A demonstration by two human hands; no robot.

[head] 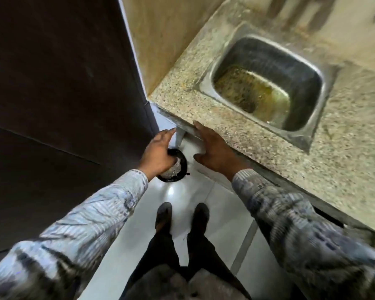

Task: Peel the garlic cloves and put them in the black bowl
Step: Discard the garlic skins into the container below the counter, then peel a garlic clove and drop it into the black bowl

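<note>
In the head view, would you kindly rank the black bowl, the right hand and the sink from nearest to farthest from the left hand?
1. black bowl, held by the left hand itself.
2. right hand, beside it at the counter edge.
3. sink, farther right, set in the counter.

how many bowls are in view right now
1. The black bowl is gripped by the left hand, over the floor beside the counter corner. None shows on the counter or in the sink; others may lie outside the frame.
</note>
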